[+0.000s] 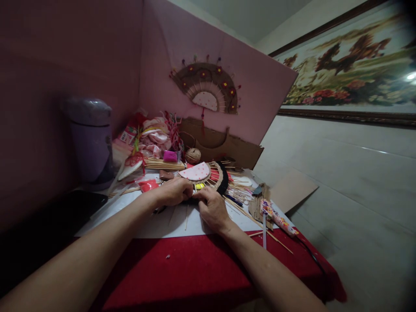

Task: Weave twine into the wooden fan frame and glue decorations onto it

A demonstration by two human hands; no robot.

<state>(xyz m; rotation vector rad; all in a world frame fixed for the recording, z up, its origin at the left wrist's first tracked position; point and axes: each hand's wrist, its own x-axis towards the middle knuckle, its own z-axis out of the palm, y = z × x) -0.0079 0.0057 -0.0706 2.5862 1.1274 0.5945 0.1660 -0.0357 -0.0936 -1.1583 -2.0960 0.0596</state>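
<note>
A fan-shaped craft piece (222,178) with a black outer band, a twine-coloured inner arc and thin sticks lies on the white sheet. Its half-round centre (196,172) is white with pink dots. My left hand (177,191) is closed at the near edge of the piece, fingers bent down. Close beside it, my right hand (212,208) is also closed, thumb and finger meeting near the same edge. What the fingertips pinch is too small to name. Between the hands shows a yellow patch (199,186).
Bundled sticks (164,164), a twine ball (193,155) and pink fabric pieces (157,138) lie behind. A patterned glue gun (279,220) rests at the right, its cord over the red cloth (182,273). A purple bin (92,143) stands left. A finished fan (211,78) hangs on the pink board.
</note>
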